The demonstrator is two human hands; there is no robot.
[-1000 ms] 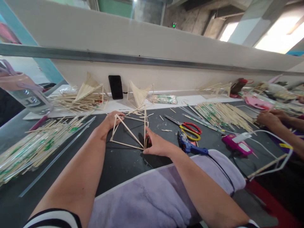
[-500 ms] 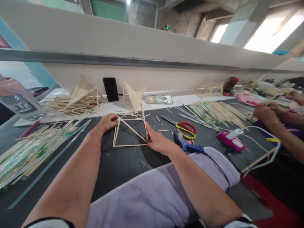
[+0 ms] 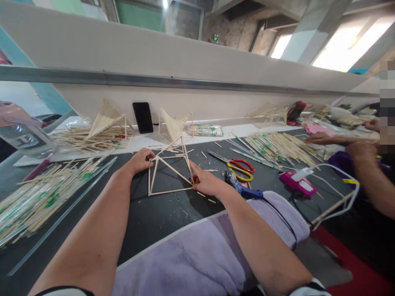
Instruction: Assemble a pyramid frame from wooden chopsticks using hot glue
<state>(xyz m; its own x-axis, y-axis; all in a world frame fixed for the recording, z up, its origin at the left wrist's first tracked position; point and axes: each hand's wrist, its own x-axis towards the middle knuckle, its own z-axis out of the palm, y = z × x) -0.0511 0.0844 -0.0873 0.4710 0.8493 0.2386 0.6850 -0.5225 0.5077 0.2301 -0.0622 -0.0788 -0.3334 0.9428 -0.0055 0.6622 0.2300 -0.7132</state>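
Note:
Between my hands stands a frame of thin wooden sticks [image 3: 171, 191], with upright and slanting pieces joined at the corners. My left hand [image 3: 142, 160] pinches its upper left corner. Lower down on the right, my right hand [image 3: 202, 180] has its fingers closed around the frame's right corner, which they partly hide. Short stick offcuts lie on the dark table [image 3: 166, 222] near my right hand. To its right are scissors [image 3: 240, 168] with red and yellow handles, and a blue glue gun [image 3: 243, 187] with a black cable.
Stick bundles lie at left [image 3: 46, 197] and right [image 3: 277, 146]. Along the wall stand a black phone [image 3: 143, 117] and a finished-looking stick model [image 3: 174, 121]. A water bottle [image 3: 24, 131] is at far left. A pink power strip [image 3: 298, 183] trails white cable near another person's arm [image 3: 367, 164].
The frame has turned slightly, its lower left corner shifting a little toward me, still held by both hands. At right, the other person's hand has reached toward the stick pile.

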